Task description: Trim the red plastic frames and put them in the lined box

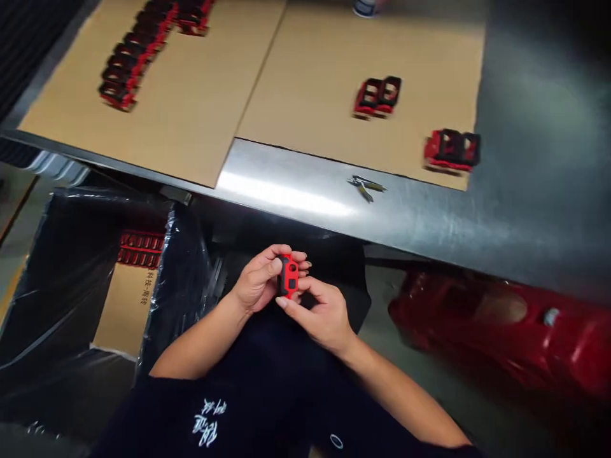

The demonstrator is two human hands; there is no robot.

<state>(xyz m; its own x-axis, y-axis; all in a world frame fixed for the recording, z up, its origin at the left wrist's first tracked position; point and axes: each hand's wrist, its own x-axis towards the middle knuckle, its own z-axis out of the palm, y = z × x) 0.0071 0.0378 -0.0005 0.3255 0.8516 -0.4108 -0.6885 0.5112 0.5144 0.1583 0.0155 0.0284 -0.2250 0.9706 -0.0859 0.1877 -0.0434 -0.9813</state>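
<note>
Close to my body, in front of the table edge, I hold up a small red and black moulded part point(290, 276) with openings in its red face. My left hand point(260, 280) grips its upper end, thumb on the black side and fingers behind it. At the lower end, the thumb and fingers of my right hand point(322, 312) close on the same part. Some fingertips are hidden behind it. Beyond my hands, a pair of cutting pliers point(366, 187) with dark yellowish handles rests on the bare metal.
Cardboard sheets point(305, 83) cover much of the metal table point(286, 181). Similar red and black parts stand in a long row point(126, 63), a middle group point(377, 97) and a right group point(451, 149). A lined bin point(57, 286) at left holds more; a red object point(506, 331) is at right.
</note>
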